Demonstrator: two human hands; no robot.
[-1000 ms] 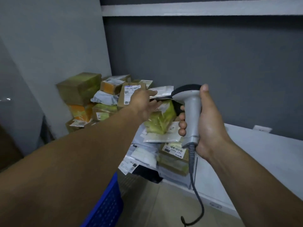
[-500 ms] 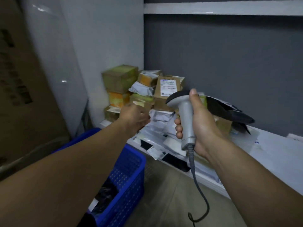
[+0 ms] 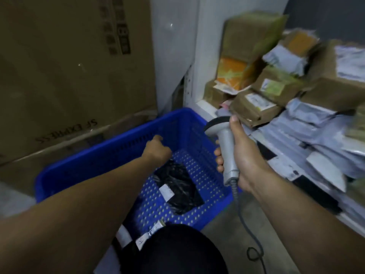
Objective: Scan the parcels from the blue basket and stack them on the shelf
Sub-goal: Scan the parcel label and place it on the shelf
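The black plastic parcel (image 3: 177, 186) with a white label lies flat on the perforated bottom of the blue plastic basket (image 3: 110, 144), which stands on the grey floor (image 3: 229, 234). The room is dim. A white wall (image 3: 173, 56) runs up behind the basket, and a strip of dark grey wall (image 3: 325, 12) shows at the top right. To my left a tall brown cardboard carton (image 3: 69, 66), with its print upside down, stands just beside the basket's far side.

On my right the white shelf (image 3: 203, 104) sits low and close to the basket. It carries brown cardboard boxes (image 3: 245, 32) piled in its corner against the white wall, with pale plastic mailers (image 3: 308, 115) heaped in layers nearer to me. That side is blurred, so no label can be read.

My left grip (image 3: 158, 151) hangs over the inside of the basket, above the parcel and apart from it. Its fingers are turned away from me, so I cannot tell how wide it is. My right grip (image 3: 243, 161) is wrapped round the handle of the grey handheld scanner (image 3: 225, 151), upright between basket and shelf. Its dark cable (image 3: 243, 214) drops to the floor. A dark rounded shape (image 3: 173, 252) hides the basket's near corner.
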